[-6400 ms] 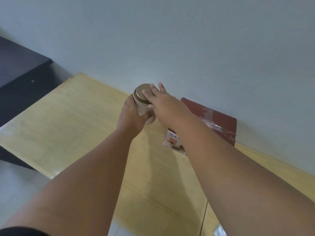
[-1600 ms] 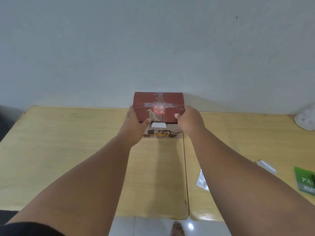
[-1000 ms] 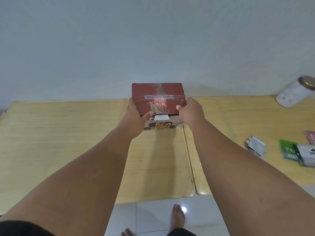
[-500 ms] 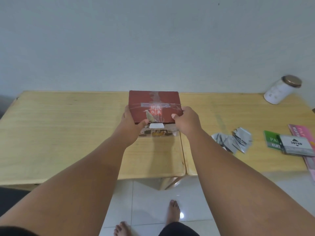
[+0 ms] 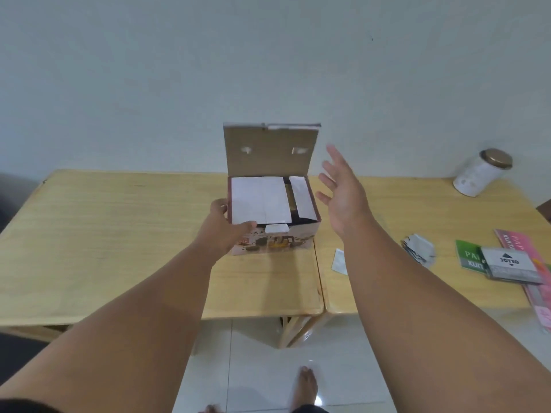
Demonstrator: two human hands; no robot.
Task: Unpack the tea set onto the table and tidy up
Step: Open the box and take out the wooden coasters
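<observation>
Left hand (image 5: 222,226): gripped the near left corner of the tea set box (image 5: 272,234), thumb over the front rim, fingers curled round the left wall; forearm stretched out from 7 o'clock.

Tea set box: small cardboard carton, standing on the left table (image 5: 119,234) against its right edge, at 12 o'clock from the viewer. Printed front panel showing teaware, dark red sides. Lid (image 5: 269,150) swung up and back, standing almost vertical, plain brown inside with 2 small fittings. Inside, 2 white flat inserts (image 5: 261,201) covered the contents; what lay beneath could not be made out.

Right hand (image 5: 343,192): open, empty, fingers spread, palm turned toward the box; raised beside the box's right wall at 3 o'clock from it, touching nothing.

Right table (image 5: 387,290): pale wood, rounded corners, butted against the left 1. On it, at 3 o'clock from the box: crumpled silver wrappers (image 5: 419,248), a green packet (image 5: 469,254), a grey packet (image 5: 507,263), a pink packet (image 5: 533,275).

White canister (image 5: 481,172): cylindrical, bronze-coloured lid, at the far right corner near the wall.
</observation>
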